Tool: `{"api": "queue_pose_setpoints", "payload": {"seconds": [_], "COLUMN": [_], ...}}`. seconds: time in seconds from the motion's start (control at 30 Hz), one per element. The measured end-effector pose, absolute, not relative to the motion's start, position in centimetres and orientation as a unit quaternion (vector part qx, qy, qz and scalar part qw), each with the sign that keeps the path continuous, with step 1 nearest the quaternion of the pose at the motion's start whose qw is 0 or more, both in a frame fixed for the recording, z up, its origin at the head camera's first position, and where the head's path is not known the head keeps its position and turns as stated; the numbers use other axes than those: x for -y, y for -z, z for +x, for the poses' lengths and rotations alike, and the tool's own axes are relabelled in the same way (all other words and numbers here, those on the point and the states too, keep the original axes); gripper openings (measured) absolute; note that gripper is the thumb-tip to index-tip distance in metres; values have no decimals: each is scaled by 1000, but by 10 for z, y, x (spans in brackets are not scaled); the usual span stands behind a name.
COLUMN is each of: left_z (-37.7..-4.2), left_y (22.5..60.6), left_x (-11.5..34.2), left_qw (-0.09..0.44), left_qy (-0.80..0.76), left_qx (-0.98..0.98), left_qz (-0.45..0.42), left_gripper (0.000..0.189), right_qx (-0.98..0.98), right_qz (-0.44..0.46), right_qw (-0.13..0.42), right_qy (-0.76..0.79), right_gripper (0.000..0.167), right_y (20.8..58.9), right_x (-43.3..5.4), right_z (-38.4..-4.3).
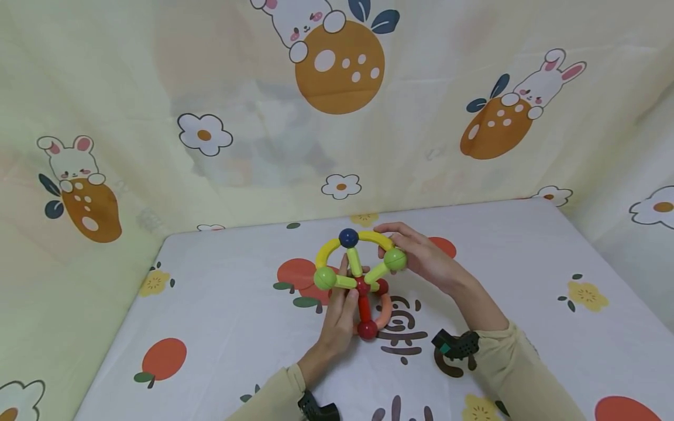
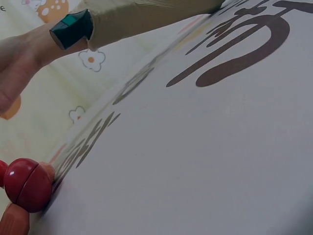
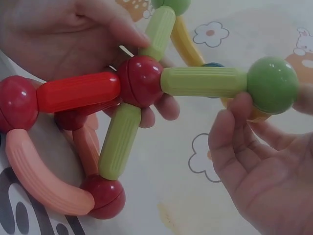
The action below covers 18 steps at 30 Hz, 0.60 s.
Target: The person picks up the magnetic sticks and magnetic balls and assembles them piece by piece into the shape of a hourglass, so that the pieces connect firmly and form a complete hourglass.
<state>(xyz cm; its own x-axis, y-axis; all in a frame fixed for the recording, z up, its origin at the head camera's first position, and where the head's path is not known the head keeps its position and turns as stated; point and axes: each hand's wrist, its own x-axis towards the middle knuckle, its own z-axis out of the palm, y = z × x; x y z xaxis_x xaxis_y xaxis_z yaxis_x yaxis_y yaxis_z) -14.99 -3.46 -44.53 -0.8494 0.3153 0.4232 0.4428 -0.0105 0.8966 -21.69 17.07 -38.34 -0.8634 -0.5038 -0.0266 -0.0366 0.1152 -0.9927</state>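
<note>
Magnetic sticks and balls form one joined model, centred on a red ball (image 1: 362, 285). My left hand (image 1: 337, 324) holds it around the middle; in the right wrist view its thumb lies by a light green stick (image 3: 159, 34) and its fingertips show behind the centre ball. My right hand (image 1: 432, 263) grips the outer green ball (image 1: 395, 259) at the end of another light green stick (image 3: 205, 81). Curved yellow sticks (image 1: 327, 251) meet at a dark blue ball (image 1: 348, 238) on top. Below, a red stick (image 1: 364, 309) and curved pink sticks (image 3: 46, 181) join red balls.
The white tablecloth (image 1: 221, 333) has fruit, flower and dark lettering prints. A patterned curtain (image 1: 253, 158) hangs behind and at both sides of the table. Black devices (image 1: 457, 345) are strapped to both wrists.
</note>
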Motion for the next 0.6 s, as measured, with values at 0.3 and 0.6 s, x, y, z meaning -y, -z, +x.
{"api": "queue_pose_setpoints", "payload": {"seconds": [0.3,0.6], "left_z": [-164,-161], "left_y": [478,475], "left_x": [30,27], "left_qw": [80,99], "left_qy": [608,594], "left_qx": [745,760], "left_qz": [-261,-245], "left_gripper": [64,65], "right_qx": [-750,-736], "right_qz": [-176,-170], "right_qw": [167,169], "right_qy": [615,633], "right_gripper": [40,39], "right_y": [373,370], "right_x": [-164,-158], "right_z": [-207,-203]}}
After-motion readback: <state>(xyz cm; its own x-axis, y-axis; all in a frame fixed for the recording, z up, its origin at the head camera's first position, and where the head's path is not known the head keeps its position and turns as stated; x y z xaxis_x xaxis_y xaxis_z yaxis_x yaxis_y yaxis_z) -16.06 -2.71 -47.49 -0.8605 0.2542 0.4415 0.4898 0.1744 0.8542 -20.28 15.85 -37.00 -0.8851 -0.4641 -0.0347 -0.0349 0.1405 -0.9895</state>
